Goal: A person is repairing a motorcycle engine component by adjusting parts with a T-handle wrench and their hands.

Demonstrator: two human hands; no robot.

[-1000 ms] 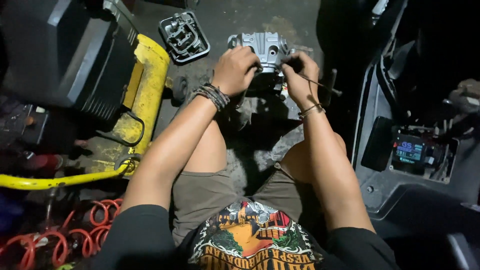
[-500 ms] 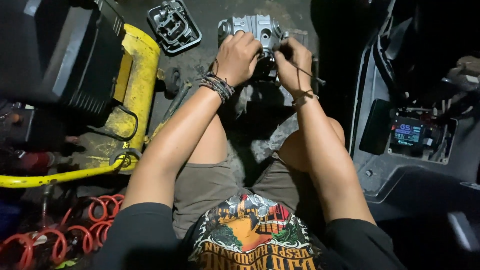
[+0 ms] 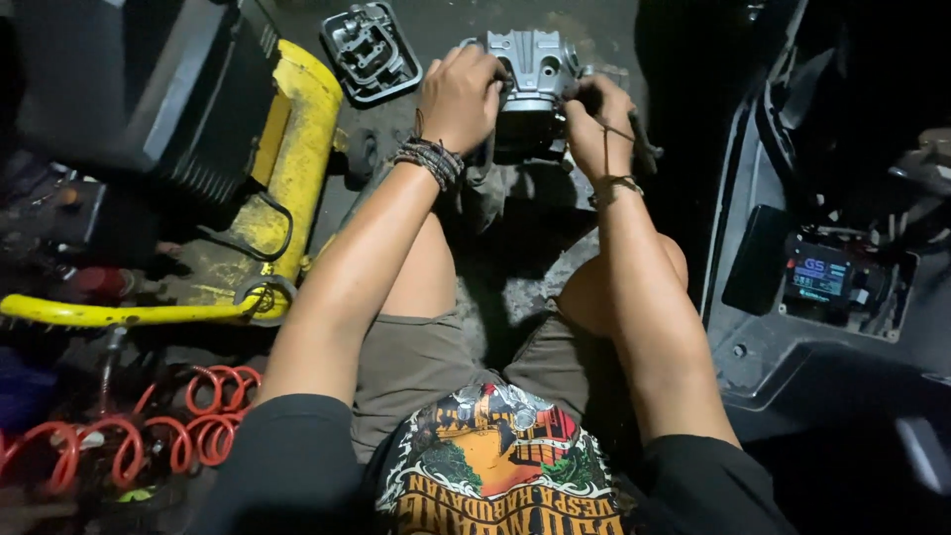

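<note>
Biggest thing that's changed over the last second: the view has crept in and tipped down, so the engine head (image 3: 535, 84) now sits near the top middle of the frame, on the dark floor (image 3: 515, 267) between the person's knees. Both hands have stayed on it the whole time, so the work is going on in the same spot, no repositioning.

The left hand (image 3: 458, 97) is curled over the head's left side, fingers closed round the casting. The right hand (image 3: 594, 124) is pinched shut at the right edge, on what looks like a thin tool or wire (too small and dark to say which).

Signs and labels, big to small: the black machine (image 3: 149, 89) with a yellow frame (image 3: 297, 168) on the left shows no label I can make out. The grey scooter panel (image 3: 792, 337) on the right carries a small dark rectangular display (image 3: 820, 279) with blue-green lit characters. Up top, a grey cover (image 3: 371, 52) lies flat, unmarked. Bottom left, a coiled red hose (image 3: 149, 436).
</note>
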